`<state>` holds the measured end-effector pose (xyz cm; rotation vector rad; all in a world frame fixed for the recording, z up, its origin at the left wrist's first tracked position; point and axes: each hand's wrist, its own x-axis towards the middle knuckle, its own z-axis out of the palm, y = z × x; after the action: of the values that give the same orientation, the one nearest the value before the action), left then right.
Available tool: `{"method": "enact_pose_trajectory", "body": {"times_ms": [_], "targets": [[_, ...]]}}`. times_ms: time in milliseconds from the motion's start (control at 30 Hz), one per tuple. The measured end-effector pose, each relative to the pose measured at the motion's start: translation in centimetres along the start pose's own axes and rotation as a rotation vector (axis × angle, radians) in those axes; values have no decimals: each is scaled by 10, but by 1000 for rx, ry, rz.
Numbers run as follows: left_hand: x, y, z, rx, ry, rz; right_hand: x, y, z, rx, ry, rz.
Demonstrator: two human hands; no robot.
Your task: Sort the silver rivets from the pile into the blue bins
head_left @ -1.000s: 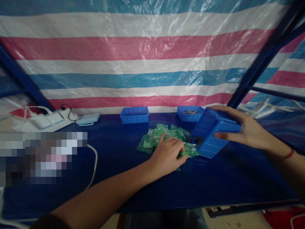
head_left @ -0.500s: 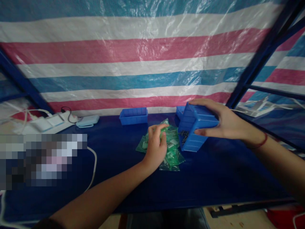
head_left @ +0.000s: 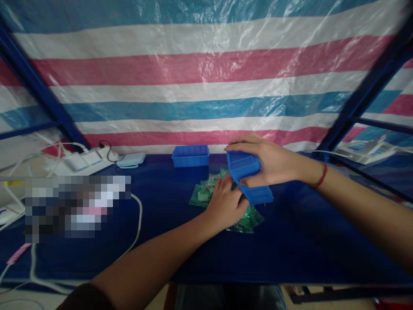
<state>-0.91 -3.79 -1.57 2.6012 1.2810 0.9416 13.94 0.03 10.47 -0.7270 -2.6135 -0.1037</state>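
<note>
My right hand [head_left: 269, 160] grips a blue plastic bin [head_left: 258, 196], fingers over one side and thumb on the other. The bin is tipped well over, its outer bottom turned toward me and its mouth facing down and left. Under it lies a pile of green packets in clear plastic bags [head_left: 250, 217]. My left hand [head_left: 227, 204] rests over the pile, right at the bin's lower edge, fingers stretched and thumb apart. The bin hides some fingertips and its own inside. A small dark bit sticks out below the bin's lower right corner.
Another blue bin [head_left: 191, 157] stands upright at the table's back edge. To the left are a light-blue case [head_left: 131, 160], a white power strip [head_left: 87, 162] with plugs, and a white cable [head_left: 139, 215]. Blue frame posts [head_left: 358, 101] rise before a striped sheet.
The bin in my right hand has swung left over the green packets and tipped further, hiding the dark metal pieces seen inside before. My left hand has shifted right, beneath the bin's edge.
</note>
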Motion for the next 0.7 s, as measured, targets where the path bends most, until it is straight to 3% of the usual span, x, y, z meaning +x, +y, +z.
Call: {"method": "enact_pose_trajectory", "body": {"times_ms": [300, 700], "targets": [[3, -5, -8, 56, -109, 67, 21, -6, 14, 15, -78, -19], [1, -6, -9, 100, -108, 75, 10, 7, 14, -27, -125, 8]]}}
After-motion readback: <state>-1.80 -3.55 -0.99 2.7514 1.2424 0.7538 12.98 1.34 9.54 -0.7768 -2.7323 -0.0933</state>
